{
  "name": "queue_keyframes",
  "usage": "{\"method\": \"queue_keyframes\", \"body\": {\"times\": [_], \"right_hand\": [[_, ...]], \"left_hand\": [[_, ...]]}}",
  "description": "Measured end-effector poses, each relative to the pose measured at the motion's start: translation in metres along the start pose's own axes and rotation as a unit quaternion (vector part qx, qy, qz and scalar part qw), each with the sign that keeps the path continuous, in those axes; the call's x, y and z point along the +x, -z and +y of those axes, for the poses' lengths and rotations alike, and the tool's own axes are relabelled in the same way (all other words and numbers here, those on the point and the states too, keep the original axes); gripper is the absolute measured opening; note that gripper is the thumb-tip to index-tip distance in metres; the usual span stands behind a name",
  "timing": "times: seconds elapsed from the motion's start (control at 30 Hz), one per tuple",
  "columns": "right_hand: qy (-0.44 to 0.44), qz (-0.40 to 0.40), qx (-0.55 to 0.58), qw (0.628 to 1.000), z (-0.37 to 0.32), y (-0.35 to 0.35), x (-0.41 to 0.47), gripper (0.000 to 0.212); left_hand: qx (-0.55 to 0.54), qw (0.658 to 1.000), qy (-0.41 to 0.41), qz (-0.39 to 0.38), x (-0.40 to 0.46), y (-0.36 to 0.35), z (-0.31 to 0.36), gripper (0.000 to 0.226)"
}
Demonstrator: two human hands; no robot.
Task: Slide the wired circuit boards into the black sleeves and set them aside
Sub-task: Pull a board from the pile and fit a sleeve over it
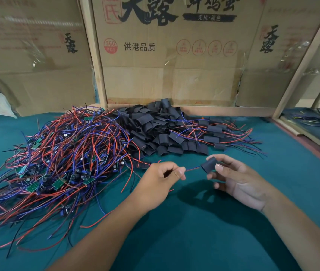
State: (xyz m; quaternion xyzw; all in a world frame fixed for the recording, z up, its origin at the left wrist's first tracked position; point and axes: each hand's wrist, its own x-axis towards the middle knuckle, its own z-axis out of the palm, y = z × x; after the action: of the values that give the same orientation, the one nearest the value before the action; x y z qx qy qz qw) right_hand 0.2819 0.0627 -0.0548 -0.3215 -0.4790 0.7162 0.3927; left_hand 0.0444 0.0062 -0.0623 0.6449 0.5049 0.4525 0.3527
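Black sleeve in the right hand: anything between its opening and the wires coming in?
Nothing visible. The black sleeve, pinched by the right hand, faces the red and blue wires held by the left hand across open air.

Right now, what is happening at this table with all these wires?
A person is sleeving wired circuit boards. The left hand pinches the red and blue wires, aiming their ends at a black sleeve that the right hand pinches; they are at its opening. On the green table lie a pile of wired boards, a heap of empty sleeves and some sleeved pieces.
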Motion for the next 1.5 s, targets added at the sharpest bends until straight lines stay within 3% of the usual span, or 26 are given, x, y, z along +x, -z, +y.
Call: {"method": "queue_keyframes", "body": {"times": [0.4, 0.67, 0.87, 0.93, 1.0, 1.07, 1.3, 1.5], "right_hand": [[-0.022, -0.010, 0.037, 0.999, 0.003, -0.007, 0.001, 0.022], [-0.008, -0.046, -0.039, 0.998, 0.007, -0.019, -0.001, 0.033], [0.025, -0.005, -0.092, 0.995, 0.017, -0.041, -0.001, 0.037], [0.030, -0.006, -0.112, 0.993, 0.018, -0.045, -0.001, 0.032], [0.029, -0.012, -0.116, 0.993, 0.017, -0.049, -0.002, 0.026], [0.026, -0.016, -0.111, 0.993, 0.017, -0.053, -0.003, 0.026], [0.021, -0.026, -0.097, 0.995, 0.020, -0.058, -0.004, 0.036], [0.016, -0.021, -0.100, 0.995, 0.023, -0.057, -0.002, 0.034]], "left_hand": [[-0.041, 0.998, 0.013, -0.036, -0.001, 0.004, 0.001, 0.031], [-0.056, 0.997, 0.013, -0.042, 0.000, 0.000, -0.002, 0.031], [0.123, 0.991, -0.025, 0.036, 0.005, 0.034, 0.023, 0.012], [0.225, 0.971, 0.030, -0.069, -0.001, 0.064, 0.033, 0.021], [0.334, 0.918, 0.093, -0.193, -0.016, 0.080, 0.032, 0.035], [0.366, 0.896, 0.108, -0.227, -0.031, 0.083, 0.024, 0.039], [0.243, 0.959, 0.041, -0.140, -0.035, 0.069, 0.014, 0.018], [0.266, 0.957, 0.026, -0.117, -0.036, 0.062, 0.005, 0.016]]}}
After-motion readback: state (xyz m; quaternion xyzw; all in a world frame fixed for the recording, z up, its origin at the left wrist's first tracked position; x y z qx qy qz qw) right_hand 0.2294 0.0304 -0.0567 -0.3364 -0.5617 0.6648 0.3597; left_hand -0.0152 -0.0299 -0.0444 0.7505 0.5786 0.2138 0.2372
